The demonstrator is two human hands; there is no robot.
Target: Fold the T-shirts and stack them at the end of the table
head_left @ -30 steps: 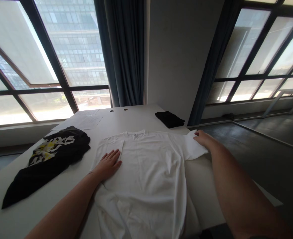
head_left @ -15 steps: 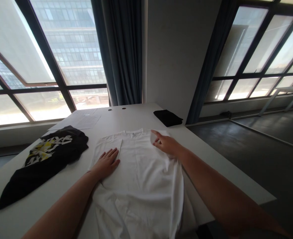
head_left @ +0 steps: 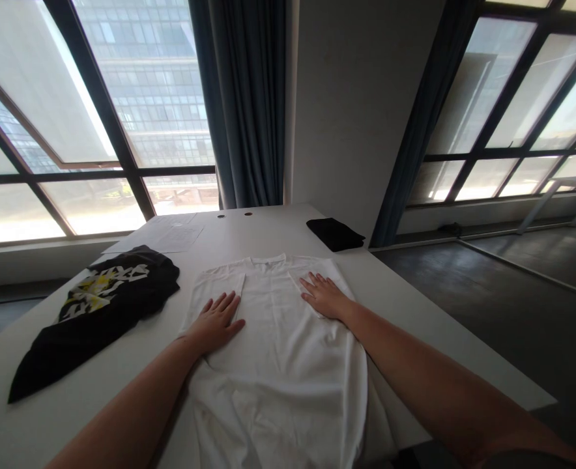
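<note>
Right hand [head_left: 324,296] moved inward, flat like left hand [head_left: 216,324], fingers apart, one shirt [head_left: 278,371], two sleeves [head_left: 222,285] seemingly folded

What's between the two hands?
In the head view, the front of the white T-shirt, lightly creased, lies between the left hand and the right hand; no other object shows there.

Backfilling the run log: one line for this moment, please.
left hand: flat on white T-shirt | right hand: on folded-in sleeve | table: black printed garment left, folded black cloth far right
</note>
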